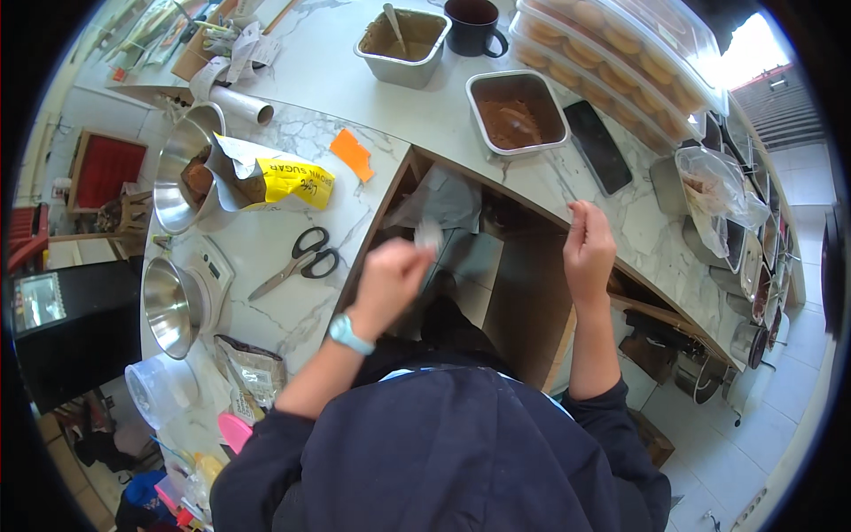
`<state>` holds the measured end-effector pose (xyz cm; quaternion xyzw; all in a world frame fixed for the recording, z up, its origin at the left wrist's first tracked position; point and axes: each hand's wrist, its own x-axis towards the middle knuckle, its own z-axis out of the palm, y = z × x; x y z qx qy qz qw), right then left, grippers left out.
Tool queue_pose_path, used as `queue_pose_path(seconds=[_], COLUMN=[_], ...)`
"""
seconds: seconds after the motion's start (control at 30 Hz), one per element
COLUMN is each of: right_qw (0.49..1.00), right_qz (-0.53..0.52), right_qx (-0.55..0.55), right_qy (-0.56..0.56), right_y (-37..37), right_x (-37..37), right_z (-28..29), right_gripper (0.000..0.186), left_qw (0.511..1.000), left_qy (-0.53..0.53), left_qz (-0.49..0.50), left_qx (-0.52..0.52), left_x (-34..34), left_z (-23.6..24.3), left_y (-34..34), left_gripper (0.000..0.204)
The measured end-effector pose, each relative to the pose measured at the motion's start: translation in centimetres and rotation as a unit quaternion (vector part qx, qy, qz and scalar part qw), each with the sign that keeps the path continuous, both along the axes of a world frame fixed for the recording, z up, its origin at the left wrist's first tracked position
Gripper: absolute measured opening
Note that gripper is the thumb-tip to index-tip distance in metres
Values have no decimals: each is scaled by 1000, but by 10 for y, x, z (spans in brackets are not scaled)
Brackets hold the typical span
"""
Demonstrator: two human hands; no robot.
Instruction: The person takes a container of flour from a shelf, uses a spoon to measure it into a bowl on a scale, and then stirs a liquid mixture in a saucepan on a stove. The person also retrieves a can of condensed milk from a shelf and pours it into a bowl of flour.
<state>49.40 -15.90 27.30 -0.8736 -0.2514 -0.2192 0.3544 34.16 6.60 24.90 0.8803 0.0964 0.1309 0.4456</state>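
Note:
My left hand [390, 282], with a pale blue watch [350, 334] on its wrist, is closed over the gap between the counters. A small whitish thing [429, 236] shows at its fingertips, too smeared by motion to name. To the right, my right hand [589, 253] is raised with fingers curled and pressed together; whatever they may hold is hidden. Nearest to it on the counter lies a black phone [598, 147]. A square metal tin [518, 113] with brown powder stands beyond. Black-handled scissors [297, 263] rest left of my left hand.
At left stand a steel bowl [168, 168] with an open yellow-and-white sugar bag [297, 183], a smaller bowl [170, 307] and a white scale [213, 270]. At the back are a tin with a spoon [403, 66], a dark mug [472, 27] and stacked clear boxes [620, 66] of round baked pieces.

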Motion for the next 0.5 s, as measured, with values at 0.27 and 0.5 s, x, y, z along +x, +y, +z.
queue_pose_path(seconds=[0.27,0.5], right_qw=[1000,1000], right_qz=[2,-11], right_qx=[-19,-23], right_qy=[7,-1], right_y=[3,-8], right_x=[4,5], right_z=[2,10], right_gripper=[9,13], left_qw=[918,892], left_qy=[294,273], left_qz=[230,328], left_qx=[-134,-147], left_x=[-115,-75], left_z=[-237,-217], left_y=[13,23], left_gripper=[16,60])
